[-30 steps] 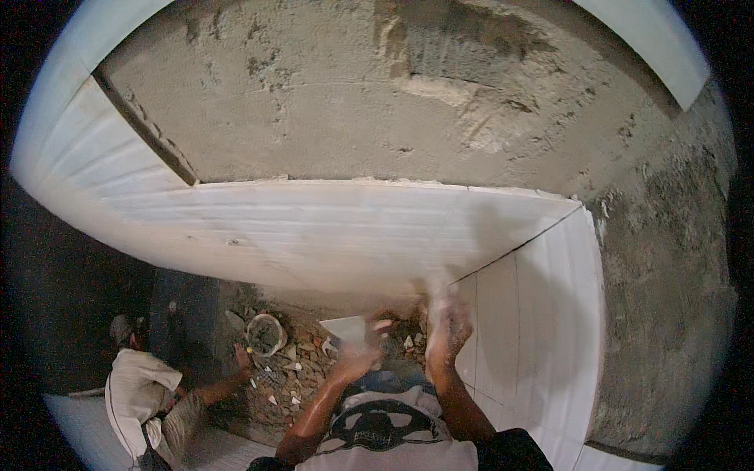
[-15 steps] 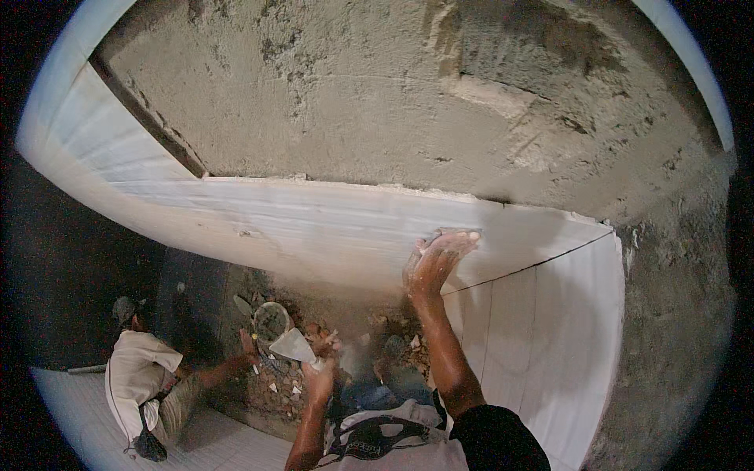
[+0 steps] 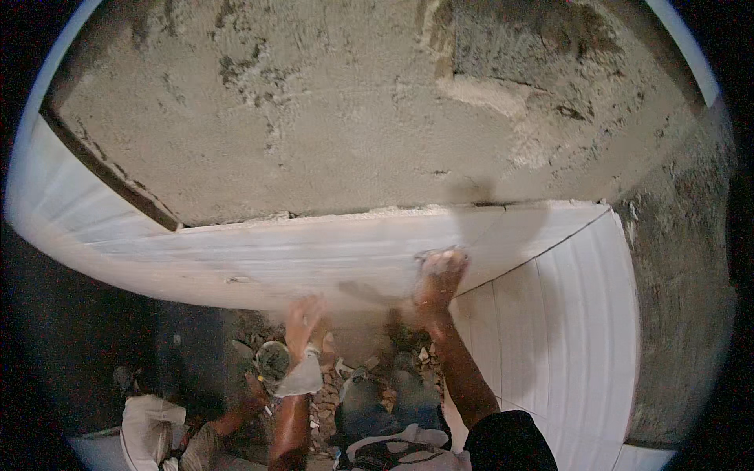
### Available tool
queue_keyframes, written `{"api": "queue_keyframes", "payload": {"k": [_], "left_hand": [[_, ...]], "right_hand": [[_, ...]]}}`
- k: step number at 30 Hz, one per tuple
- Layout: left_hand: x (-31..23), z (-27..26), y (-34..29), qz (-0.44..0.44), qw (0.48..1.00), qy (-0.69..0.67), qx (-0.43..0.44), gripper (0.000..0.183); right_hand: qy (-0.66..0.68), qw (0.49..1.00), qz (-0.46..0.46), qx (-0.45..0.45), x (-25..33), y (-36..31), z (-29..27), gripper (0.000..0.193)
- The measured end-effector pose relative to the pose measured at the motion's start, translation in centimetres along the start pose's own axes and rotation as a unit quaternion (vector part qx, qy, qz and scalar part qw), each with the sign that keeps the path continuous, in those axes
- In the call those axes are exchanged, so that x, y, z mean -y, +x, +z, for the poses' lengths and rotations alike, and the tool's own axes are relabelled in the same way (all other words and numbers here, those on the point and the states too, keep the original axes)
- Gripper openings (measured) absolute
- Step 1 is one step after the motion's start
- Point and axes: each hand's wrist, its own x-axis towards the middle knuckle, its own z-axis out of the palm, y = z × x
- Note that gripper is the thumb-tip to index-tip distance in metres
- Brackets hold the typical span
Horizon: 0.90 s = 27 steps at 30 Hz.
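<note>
Hands at work against a white ribbed wall tile (image 3: pixel 314 255), which serves as the landmark here. The right hand (image 3: pixel 440 275) presses on the tile's face near its right end, just below the top edge, fingers bunched over a small pale thing (too blurred to name), so I cannot tell how wide the hand is. The left hand (image 3: pixel 302 318) is raised just below the tile's lower edge, fingers loosely spread and blurred, holding nothing I can make out; a white cloth (image 3: pixel 302 377) hangs at its wrist.

Above the tile lies bare rough plaster wall (image 3: pixel 330 118). To the tile's right, more white tiles (image 3: pixel 565 314) turn the corner. Below the tile, rubble (image 3: pixel 345 369) covers the floor, with a small round bucket (image 3: pixel 272 359) among it. Lower left of the tile, another person in a white shirt (image 3: pixel 145 432) crouches, one hand reaching toward the bucket.

The tile looks stiff, heavy, smooth-faced and likely brittle at its corners; flat palms spread on the face, or fingers along the top edge, seem the safest hold.
</note>
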Motion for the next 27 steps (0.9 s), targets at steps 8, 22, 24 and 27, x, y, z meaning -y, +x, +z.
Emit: {"api": "queue_keyframes", "payload": {"k": [8, 22, 24, 27], "left_hand": [[-2.3, 0.3, 5.5, 0.195, 0.967, -0.006, -0.164, 0.072], [16.1, 11.5, 4.5, 0.315, 0.833, -0.192, -0.413, 0.094], [18.7, 11.9, 4.5, 0.361, 0.797, -0.194, -0.444, 0.093], [19.9, 11.7, 6.2, 0.419, 0.769, -0.164, -0.454, 0.086]], "right_hand": [[-0.225, 0.899, -0.35, -0.138, -1.1, 2.2, -2.9, 0.056], [-0.24, 0.765, -0.539, -0.259, 4.9, 5.3, -1.9, 0.035], [-0.226, 0.727, -0.578, -0.296, 5.0, 5.7, -2.2, 0.045], [-0.25, 0.666, -0.639, -0.292, 1.8, 4.4, 0.3, 0.052]]}}
